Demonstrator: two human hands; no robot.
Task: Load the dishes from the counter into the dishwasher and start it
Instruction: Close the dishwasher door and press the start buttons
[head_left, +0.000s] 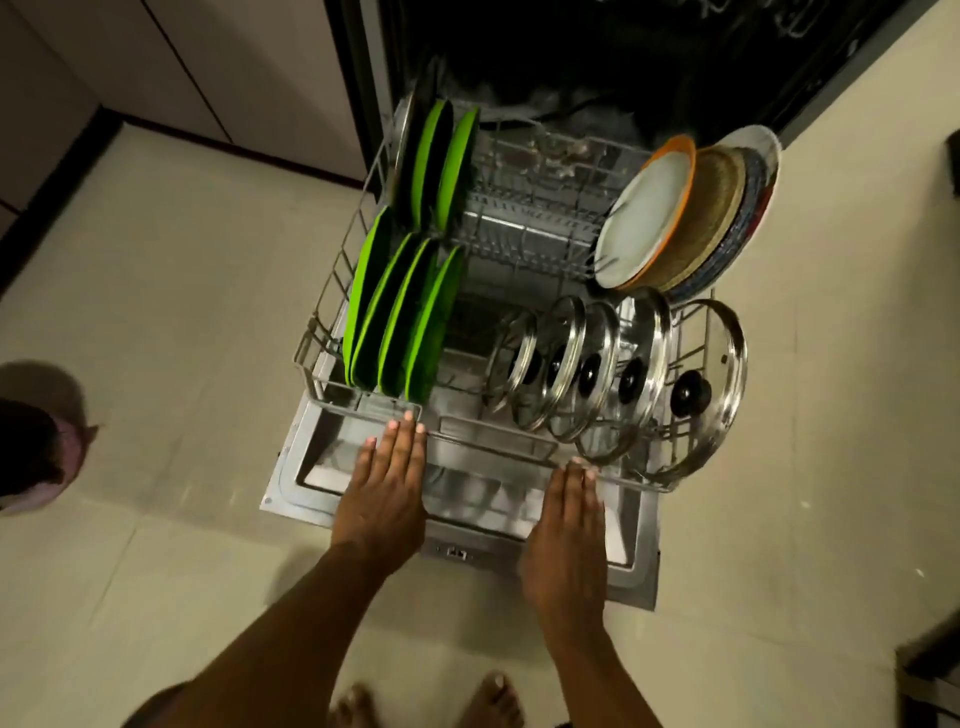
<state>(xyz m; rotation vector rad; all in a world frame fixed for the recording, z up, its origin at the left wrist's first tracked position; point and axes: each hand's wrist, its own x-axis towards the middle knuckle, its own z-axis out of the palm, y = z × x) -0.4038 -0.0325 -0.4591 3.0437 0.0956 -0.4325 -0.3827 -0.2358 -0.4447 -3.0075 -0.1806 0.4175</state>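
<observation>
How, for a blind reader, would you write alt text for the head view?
A left hand and right hand touch straight fingers to the front of a pulled-out rack over the open dishwasher door. The rack holds green plates on the left, glass lids front right, mixed plates behind them.

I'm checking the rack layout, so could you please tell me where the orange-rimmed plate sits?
In the head view, the orange-rimmed plate leans at the back right of the rack, leftmost of the stacked plates, just beyond the glass lids.
</observation>
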